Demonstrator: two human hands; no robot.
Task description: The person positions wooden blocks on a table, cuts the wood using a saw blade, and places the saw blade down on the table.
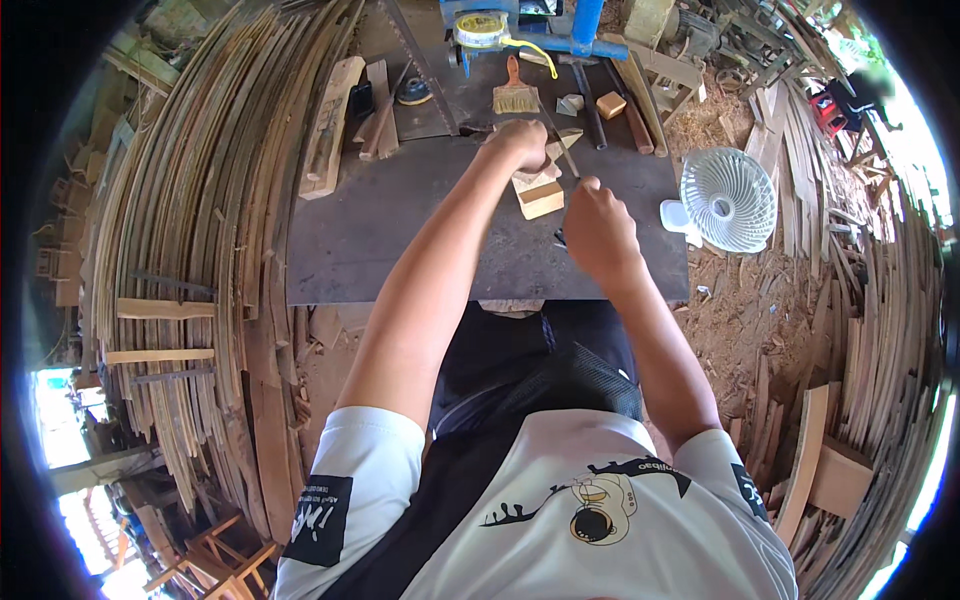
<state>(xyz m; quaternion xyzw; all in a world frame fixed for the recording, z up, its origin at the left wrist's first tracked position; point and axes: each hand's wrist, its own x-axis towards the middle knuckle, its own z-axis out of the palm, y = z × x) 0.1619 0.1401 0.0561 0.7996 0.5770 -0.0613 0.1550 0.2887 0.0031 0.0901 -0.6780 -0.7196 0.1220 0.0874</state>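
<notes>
My left hand is closed over a pale carved wooden piece, its fingertips mostly hidden under the knuckles. Beneath it, a light wooden block rests on the dark table. Just to the right, my right hand is closed around the near end of a long thin metal tool, which looks like a file. Its shaft slants away to the far left, passing beside the wooden piece. The grip inside my right fist is hidden.
Beyond my hands lie a paintbrush, a hammer, a small wooden block and a tape measure. A saw blade and wood offcuts are at the left. A white fan stands at the right edge.
</notes>
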